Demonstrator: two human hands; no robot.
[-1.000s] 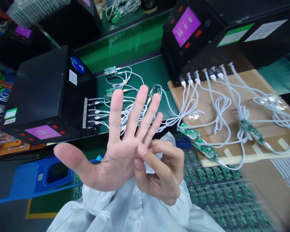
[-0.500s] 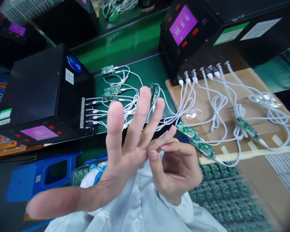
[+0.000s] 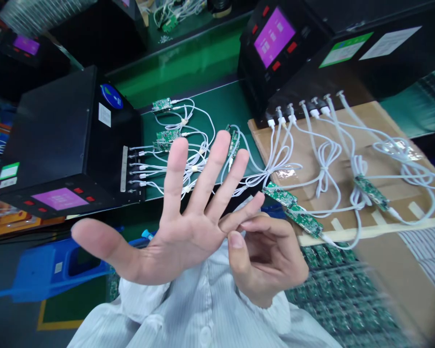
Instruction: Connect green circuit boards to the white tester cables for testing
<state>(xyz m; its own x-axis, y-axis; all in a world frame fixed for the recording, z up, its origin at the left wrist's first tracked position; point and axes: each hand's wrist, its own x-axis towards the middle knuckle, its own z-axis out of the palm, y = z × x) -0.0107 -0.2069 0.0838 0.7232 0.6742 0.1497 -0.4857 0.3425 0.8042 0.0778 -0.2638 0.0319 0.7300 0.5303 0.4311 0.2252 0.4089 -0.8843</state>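
Note:
My left hand [image 3: 192, 232] is raised in front of my chest, palm toward the camera, with its fingers spread and nothing in it. Beside it, my right hand [image 3: 268, 256] pinches the base of the left little finger between thumb and fingertips. Beyond the hands, white cables [image 3: 201, 157] with green circuit boards [image 3: 167, 137] lie on the green bench. To the right, more boards [image 3: 304, 221] and bundled cables [image 3: 323, 166] rest on a cardboard sheet [image 3: 375, 159]. Neither hand touches them.
Black boxes with purple screens stand at the left [image 3: 58, 130] and upper right [image 3: 275, 38]. Trays of green boards [image 3: 340, 290] sit at the lower right. A blue plastic stool [image 3: 39, 270] is at the lower left.
My left hand has tilted so that its palm faces the camera more fully, and its thumb has swung up and to the right. My right hand has shifted slightly right, still pinching.

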